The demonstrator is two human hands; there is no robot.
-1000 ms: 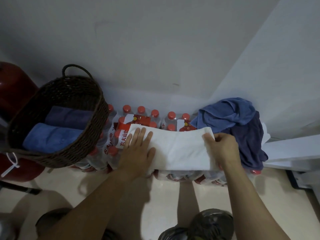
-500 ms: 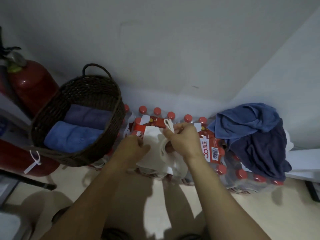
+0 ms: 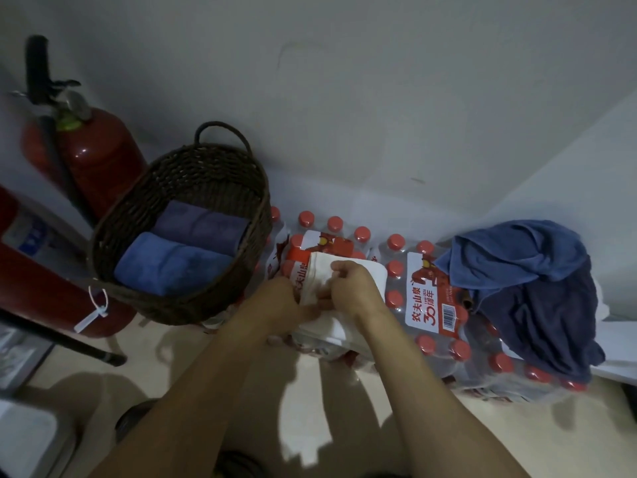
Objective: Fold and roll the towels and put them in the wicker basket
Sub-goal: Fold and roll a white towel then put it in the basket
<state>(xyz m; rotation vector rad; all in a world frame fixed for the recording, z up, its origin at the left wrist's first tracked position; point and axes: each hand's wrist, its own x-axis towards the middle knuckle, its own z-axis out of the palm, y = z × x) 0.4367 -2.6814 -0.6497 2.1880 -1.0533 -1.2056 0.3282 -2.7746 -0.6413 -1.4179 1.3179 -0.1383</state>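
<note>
Red fire extinguishers (image 3: 93, 160) upright far left, against the wall. Shrink-wrapped packs of water bottles (image 3: 427, 305) across the floor, serving as worktop. Loose heap of blue towels (image 3: 531, 288) on the packs' right end. Wicker basket (image 3: 144, 298) left, already holding two rolled towels (image 3: 179, 260) side by side. White towel (image 3: 344, 281) on the bottles, half rolled, right hand (image 3: 355, 288) curled over its top, left hand (image 3: 279, 305) gripping its near edge. Bundle tighter than half a second ago; view shifted left.
</note>
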